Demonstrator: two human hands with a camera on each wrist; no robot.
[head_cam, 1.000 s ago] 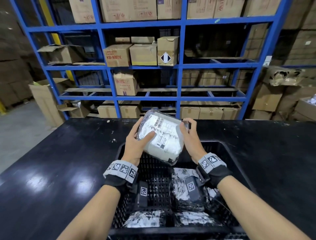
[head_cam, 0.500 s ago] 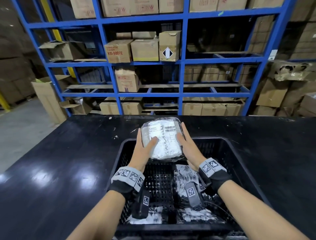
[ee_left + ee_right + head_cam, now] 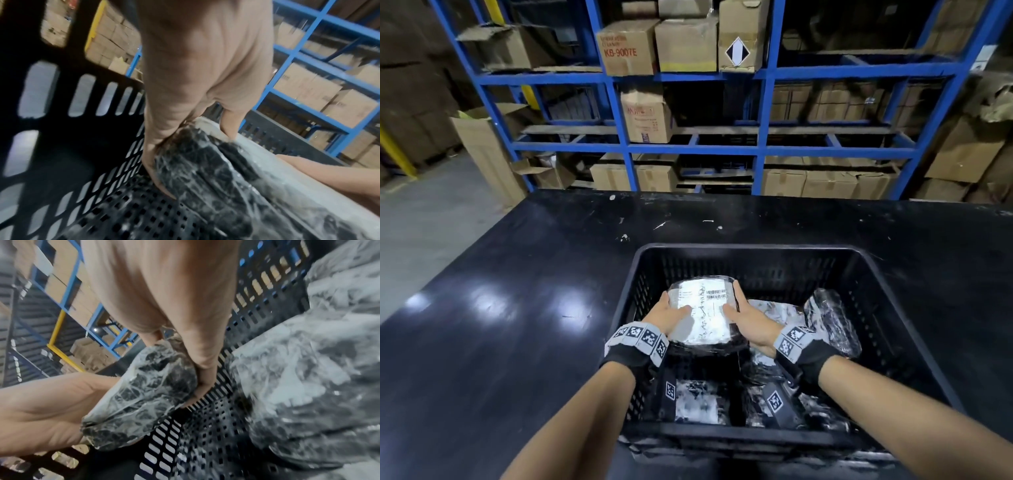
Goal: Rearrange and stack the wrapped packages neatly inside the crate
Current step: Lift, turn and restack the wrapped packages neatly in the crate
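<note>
1. Inside the crate [image 3: 750,251], near its front wall, two wrapped packages [image 3: 697,401] are seen lying flat.
2. Toward the crate's left middle, the labelled package [image 3: 703,315] is gripped by the left hand [image 3: 671,317] and right hand [image 3: 751,323], fingers clamped on its sides.
3. Beyond the crate, blue shelving [image 3: 763,144] is seen.

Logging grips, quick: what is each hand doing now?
Left hand: grips the labelled package at its left edge.
Right hand: grips the same package at its right edge.
</note>
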